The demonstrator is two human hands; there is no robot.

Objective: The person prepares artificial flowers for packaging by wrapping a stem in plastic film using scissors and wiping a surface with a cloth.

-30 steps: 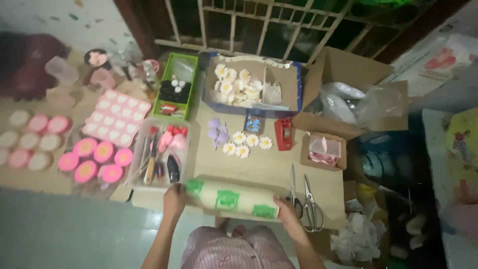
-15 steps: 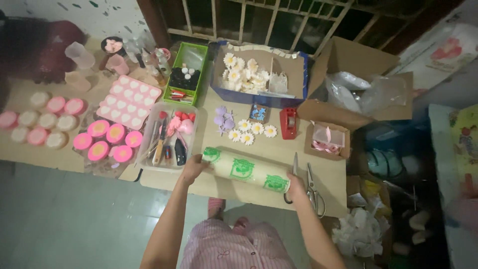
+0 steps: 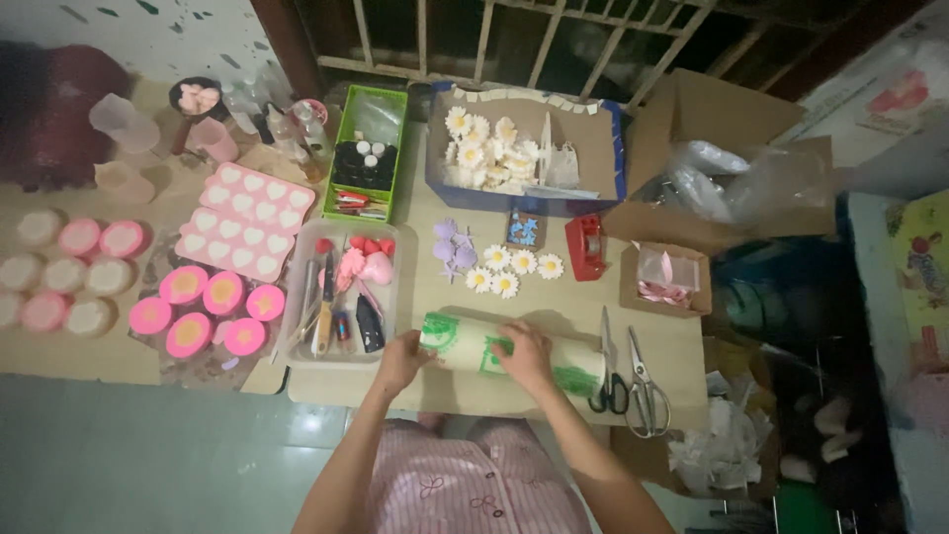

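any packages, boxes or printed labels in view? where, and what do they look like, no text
Roll of cream paper with green printed patches: front of table, under left hand and right hand.
Blue-sided box: back centre, holds white daisy flowers.
Green tray box: left of it, dark bottles with white caps.
Open brown carton: back right, clear plastic bags inside.
Small brown box: right, pink pieces inside.

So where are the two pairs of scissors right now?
In the head view, the two pairs of scissors lie on the cardboard tabletop at the person's right, just past the end of the cream paper roll with green prints.
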